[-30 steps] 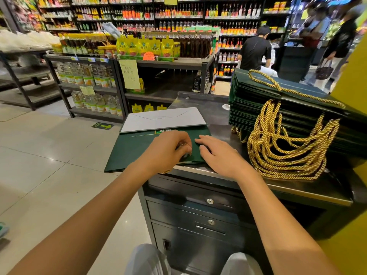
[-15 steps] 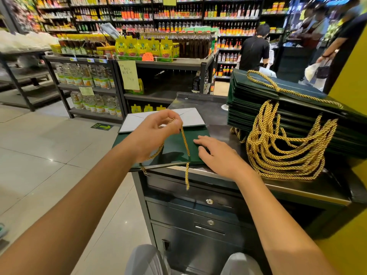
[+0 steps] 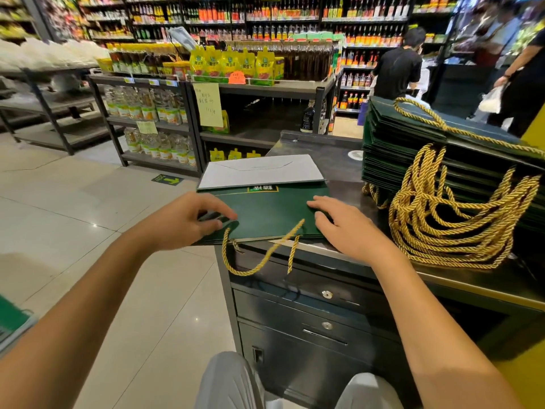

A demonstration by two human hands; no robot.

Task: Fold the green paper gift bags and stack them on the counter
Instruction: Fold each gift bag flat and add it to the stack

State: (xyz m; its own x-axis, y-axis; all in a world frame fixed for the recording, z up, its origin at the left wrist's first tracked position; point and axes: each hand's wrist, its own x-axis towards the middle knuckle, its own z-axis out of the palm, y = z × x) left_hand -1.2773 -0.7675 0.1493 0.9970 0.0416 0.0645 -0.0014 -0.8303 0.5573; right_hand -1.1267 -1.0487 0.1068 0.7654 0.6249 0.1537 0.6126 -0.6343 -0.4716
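A dark green paper gift bag (image 3: pixel 271 211) lies flat on the dark counter (image 3: pixel 333 166), its left part overhanging the counter's side. Its gold rope handles (image 3: pixel 259 255) hang over the front edge. My left hand (image 3: pixel 188 219) pinches the bag's near left edge between fingers and thumb. My right hand (image 3: pixel 345 228) presses flat on the bag's right part. A white panel (image 3: pixel 259 172) sticks out behind the bag. To the right stands a tall stack of folded green bags (image 3: pixel 413 149) with a tangle of gold ropes (image 3: pixel 460 219) spilling forward.
Drawers (image 3: pixel 324 296) fill the counter's front below the bag. Store shelves (image 3: pixel 165 113) with bottles and packets stand across a tiled aisle on the left. People stand at the back right (image 3: pixel 395 66). My knees (image 3: pixel 230 379) are close to the drawers.
My left hand let go of the raised gold handle and dropped to the bag's left edge. The handle now hangs over the counter's front. My right hand slid slightly right on the bag.
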